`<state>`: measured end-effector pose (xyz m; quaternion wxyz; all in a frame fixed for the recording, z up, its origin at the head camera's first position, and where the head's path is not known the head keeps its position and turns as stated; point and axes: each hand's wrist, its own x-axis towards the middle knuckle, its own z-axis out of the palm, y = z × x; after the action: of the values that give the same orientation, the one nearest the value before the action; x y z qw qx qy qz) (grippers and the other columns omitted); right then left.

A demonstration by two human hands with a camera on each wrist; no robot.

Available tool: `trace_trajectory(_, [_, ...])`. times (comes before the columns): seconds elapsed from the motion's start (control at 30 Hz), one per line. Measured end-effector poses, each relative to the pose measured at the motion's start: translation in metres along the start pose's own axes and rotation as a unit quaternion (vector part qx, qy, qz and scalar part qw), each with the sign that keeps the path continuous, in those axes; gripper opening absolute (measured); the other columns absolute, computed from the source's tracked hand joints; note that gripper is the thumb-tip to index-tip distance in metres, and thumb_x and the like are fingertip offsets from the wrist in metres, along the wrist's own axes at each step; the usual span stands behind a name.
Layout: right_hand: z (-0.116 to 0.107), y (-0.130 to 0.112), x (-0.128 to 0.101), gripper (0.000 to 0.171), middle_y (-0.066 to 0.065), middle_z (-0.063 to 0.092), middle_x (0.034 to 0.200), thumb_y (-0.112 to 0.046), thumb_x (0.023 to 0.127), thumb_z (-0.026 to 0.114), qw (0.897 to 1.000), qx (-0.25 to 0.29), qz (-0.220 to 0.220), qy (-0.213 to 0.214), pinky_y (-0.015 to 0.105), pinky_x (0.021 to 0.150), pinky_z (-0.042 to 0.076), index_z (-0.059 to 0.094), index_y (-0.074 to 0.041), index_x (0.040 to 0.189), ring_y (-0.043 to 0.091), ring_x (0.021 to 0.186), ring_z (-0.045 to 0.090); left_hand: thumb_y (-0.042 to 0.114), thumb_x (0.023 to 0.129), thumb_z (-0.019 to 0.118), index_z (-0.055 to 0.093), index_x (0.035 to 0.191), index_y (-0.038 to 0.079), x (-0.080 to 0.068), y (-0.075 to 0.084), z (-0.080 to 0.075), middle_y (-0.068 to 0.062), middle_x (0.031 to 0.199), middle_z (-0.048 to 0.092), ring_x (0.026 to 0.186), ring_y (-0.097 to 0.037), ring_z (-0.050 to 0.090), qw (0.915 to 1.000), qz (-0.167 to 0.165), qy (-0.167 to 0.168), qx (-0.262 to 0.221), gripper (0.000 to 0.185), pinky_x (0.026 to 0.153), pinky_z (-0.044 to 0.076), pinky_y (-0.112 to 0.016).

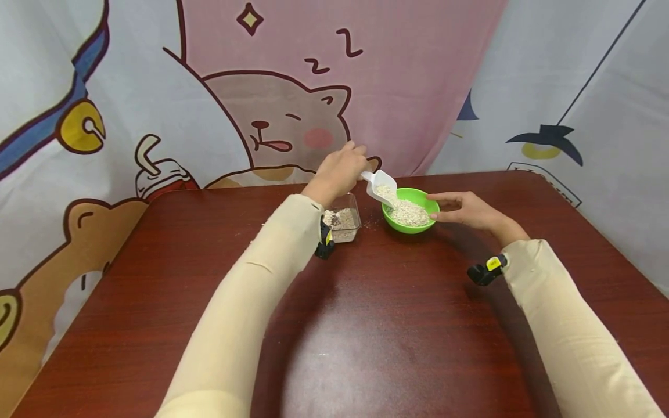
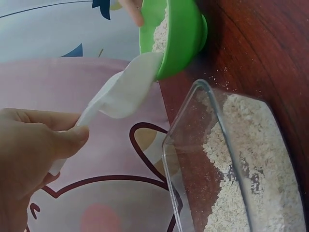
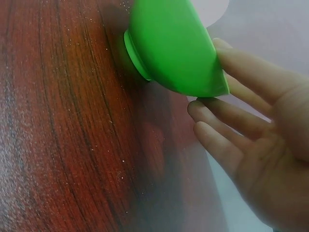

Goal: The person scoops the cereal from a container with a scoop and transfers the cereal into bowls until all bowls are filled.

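Clear container point(image 1: 346, 223) of oats beside green bowl point(image 1: 410, 224) (crumbs on table point(image 1: 366, 325)).

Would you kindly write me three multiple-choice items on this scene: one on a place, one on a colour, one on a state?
1. Where is the white scoop?
A. Lying on the table
B. Tilted over the bowl's rim
C. Inside the clear container

2. What colour is the bowl?
A. Green
B. Blue
C. White

3. What is the right hand doing?
A. Gripping the scoop
B. Resting flat on the table
C. Touching the bowl's rim

Answers: 1 B, the left hand holds it there, beside the clear container; 2 A, green in all three views; 3 C, its fingers meet the rim.
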<state>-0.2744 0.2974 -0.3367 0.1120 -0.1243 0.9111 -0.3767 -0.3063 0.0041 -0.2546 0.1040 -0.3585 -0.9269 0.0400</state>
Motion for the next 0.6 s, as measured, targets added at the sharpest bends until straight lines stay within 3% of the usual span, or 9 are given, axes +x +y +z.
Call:
trace_trajectory(0.27, [0.001,0.003,0.001,0.062,0.023,0.043,0.133,-0.026,0.084,0.067,1.000,0.002,-0.002,0.002,0.047,0.092,0.039,0.043,-0.005,0.137,0.034,0.120,0.042,0.011,0.085,0.062,0.068,0.103,0.015,0.001,0.007,0.005,-0.004,0.103,0.054,0.096,-0.022,0.043,0.9996,0.005,0.026,0.010,0.019,0.078,0.043,-0.028])
trace_trajectory(0.5, [0.000,0.004,0.000,0.061,0.021,0.046,0.131,-0.027,0.083,0.068,1.000,0.008,-0.025,0.000,0.021,0.079,0.044,0.044,-0.005,0.136,0.030,0.116,0.046,0.005,0.086,0.059,0.070,0.106,0.017,0.004,0.016,0.012,-0.002,0.101,0.054,0.095,-0.021,0.045,0.9970,0.031,0.071,0.003,0.026,0.079,0.041,-0.027])
trace_trajectory(0.6, [0.000,0.004,0.000,0.060,0.020,0.047,0.131,-0.026,0.083,0.068,0.999,0.012,-0.035,0.003,0.018,0.077,0.043,0.045,-0.005,0.135,0.029,0.115,0.047,0.006,0.085,0.059,0.070,0.104,0.017,0.006,0.019,0.014,-0.002,0.097,0.053,0.094,-0.021,0.045,0.9950,0.048,0.087,-0.001,0.024,0.076,0.041,-0.027])
